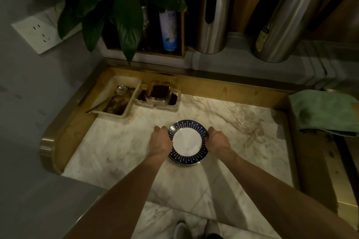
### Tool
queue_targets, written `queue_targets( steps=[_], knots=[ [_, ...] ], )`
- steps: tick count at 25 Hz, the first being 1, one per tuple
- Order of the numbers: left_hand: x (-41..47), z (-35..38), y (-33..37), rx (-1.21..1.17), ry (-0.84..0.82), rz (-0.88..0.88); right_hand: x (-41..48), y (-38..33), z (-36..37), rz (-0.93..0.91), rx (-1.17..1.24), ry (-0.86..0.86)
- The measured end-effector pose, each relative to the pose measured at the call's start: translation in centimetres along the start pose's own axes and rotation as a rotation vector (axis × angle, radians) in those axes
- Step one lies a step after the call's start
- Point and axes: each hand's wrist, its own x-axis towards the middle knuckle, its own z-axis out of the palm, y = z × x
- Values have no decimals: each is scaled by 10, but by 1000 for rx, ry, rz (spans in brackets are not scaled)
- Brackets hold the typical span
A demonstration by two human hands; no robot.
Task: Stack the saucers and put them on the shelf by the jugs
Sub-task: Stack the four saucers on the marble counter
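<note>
My left hand (161, 137) and right hand (218, 138) clamp opposite rims of one stack of blue-rimmed white saucers (187, 142) mid-bench on the marble bench (116, 145); their exact number is unclear. Behind, two steel jugs (212, 15) stand on the grey shelf (233, 62).

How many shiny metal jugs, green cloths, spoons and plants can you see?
Metal jugs: 2, one nearer the plant, one further right
Green cloths: 1
Spoons: 1, lying in the tray
Plants: 1
Total: 5
</note>
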Motion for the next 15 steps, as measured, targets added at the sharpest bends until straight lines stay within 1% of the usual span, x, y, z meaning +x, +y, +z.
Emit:
queue_targets(
  steps=[6,10,13,15],
  knots=[
    [9,-5,-4,59,7,47,2,-2,-5,-40,-69,-16],
    [10,-7,-13,44,2,71,0,3,-8,-119,-144,58],
    [8,-1,-21,-21,-51,53,-4,8,-4,-121,-130,52],
    [5,4,-23,-88,-79,39,-7,8,3,-95,-23,-7]
  ],
)
